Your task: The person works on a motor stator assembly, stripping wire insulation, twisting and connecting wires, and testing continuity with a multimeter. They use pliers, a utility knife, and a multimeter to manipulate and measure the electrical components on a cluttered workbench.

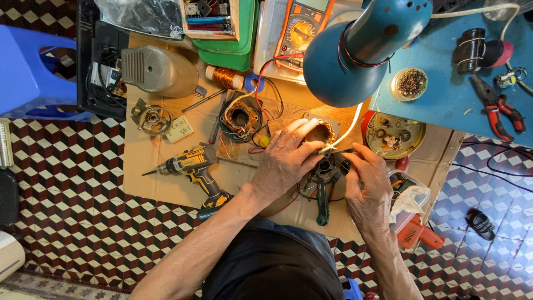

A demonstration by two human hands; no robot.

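Two hands at the cardboard-covered tabletop (166, 189), your left hand (283, 164) with fingers clamped around a copper-wound stator (321, 133), your right hand (369, 186) pinching a white wire (345, 135) beside it, yellow drill (191, 164) lying well left, blue lamp (363, 50) overhead.

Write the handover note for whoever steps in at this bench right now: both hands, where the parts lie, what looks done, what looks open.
Left hand: resting on a small round motor part, fingers curled over its rim.
Right hand: pinching at the wires by a dark part just below; exact grip hidden.
Nearby: a wound stator with copper coils lies on the cardboard sheet to the left, the cordless drill further left, green-handled pliers below the hands, a multimeter at the top.
Done: the motor is apart, its pieces spread out.
Left: the pieces are not reassembled, and loose wires lie around the stator.
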